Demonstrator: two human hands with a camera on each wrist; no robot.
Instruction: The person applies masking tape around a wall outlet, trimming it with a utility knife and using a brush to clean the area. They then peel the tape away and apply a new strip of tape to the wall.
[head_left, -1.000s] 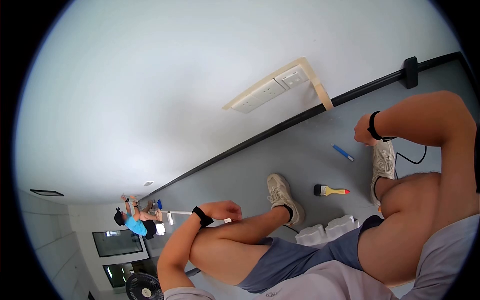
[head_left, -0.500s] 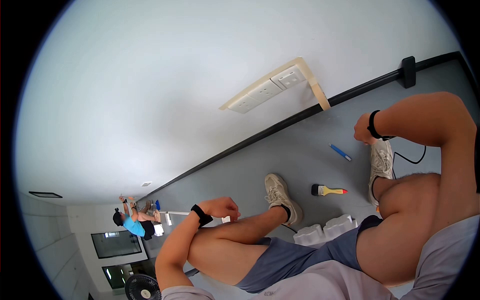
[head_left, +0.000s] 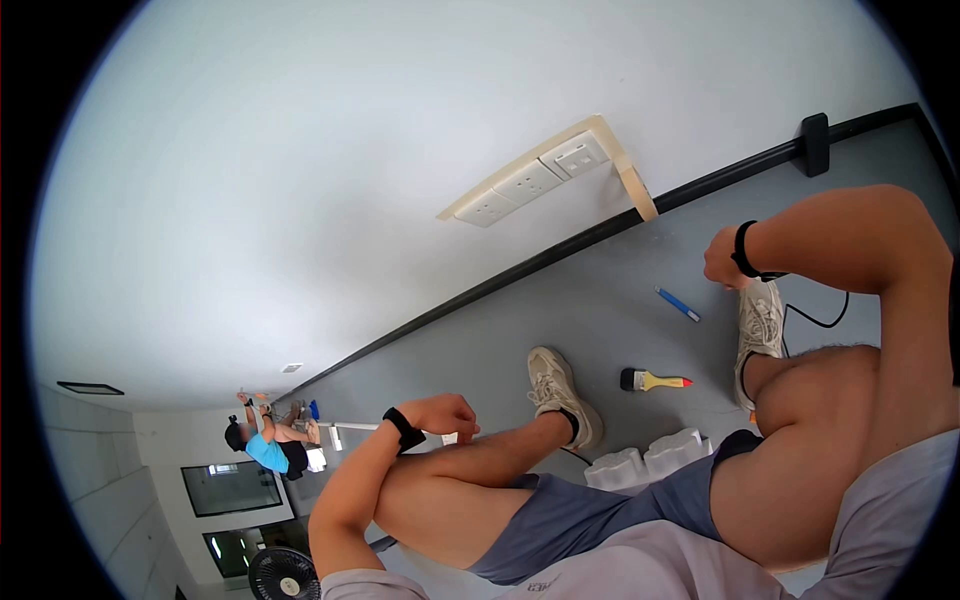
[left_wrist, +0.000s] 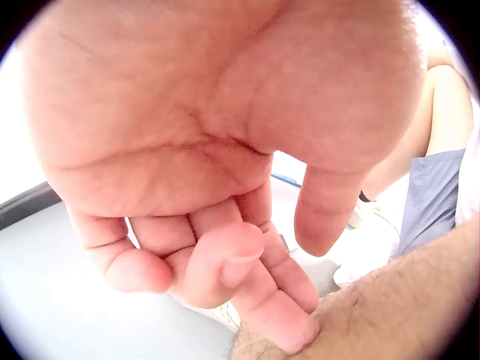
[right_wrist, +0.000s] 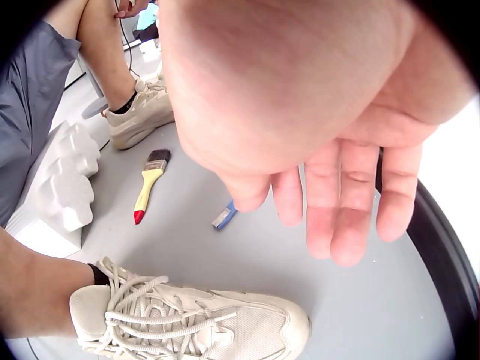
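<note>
In the head view, my left hand (head_left: 438, 415) rests by the shin, empty, its fingers loosely bent. The left wrist view shows the palm of that hand (left_wrist: 217, 150), with fingertips against the leg. My right hand (head_left: 722, 258) hangs above the toe of a beige shoe (head_left: 762, 318) and holds nothing; in the right wrist view the fingers of this hand (right_wrist: 315, 105) are relaxed. Between the feet on the grey floor lies a paintbrush (head_left: 655, 380) with black bristles and a yellow, red-tipped handle. A slim blue tool (head_left: 678, 303) lies nearer the wall.
White sockets (head_left: 528, 184) edged with beige tape are on the wall (head_left: 300, 200), above a black skirting strip (head_left: 560, 252). White moulded blocks (head_left: 645, 460) stand by the shorts. A black cable (head_left: 820, 322) runs past the shoe. Another person (head_left: 268, 448) sits farther off, near a fan (head_left: 287, 585).
The head view has shifted slightly, so the sockets, brush and blue tool appear a little farther left. The left hand's fingers look slightly more bent; the right hand stays above the shoe.
</note>
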